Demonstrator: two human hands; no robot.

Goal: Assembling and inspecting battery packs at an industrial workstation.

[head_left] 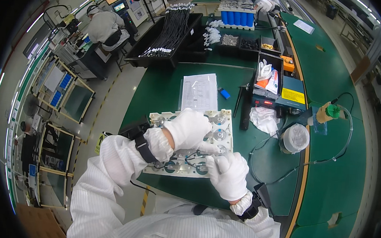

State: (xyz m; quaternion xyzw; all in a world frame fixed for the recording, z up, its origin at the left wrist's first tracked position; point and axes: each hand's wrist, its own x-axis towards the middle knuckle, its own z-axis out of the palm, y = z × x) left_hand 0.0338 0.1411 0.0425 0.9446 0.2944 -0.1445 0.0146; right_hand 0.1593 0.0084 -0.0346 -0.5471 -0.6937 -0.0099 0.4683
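A white plastic-framed battery module lies on the green bench in front of me, with round metal cell ends and thin dark wires on its top face. My left hand, in a white glove, lies over the module's middle with its fingers bent; what they hold is hidden. At the module's near right edge is my right hand, also gloved. Its fingers are curled together, and I cannot make out anything in them. The fingers of both hands come close together over the wires.
Beyond the module lie a printed sheet and a small blue block. A black tray of cables stands far left. To the right are a toolbox, a white cloth, a tub and a coiled hose. A co-worker handles blue cells opposite.
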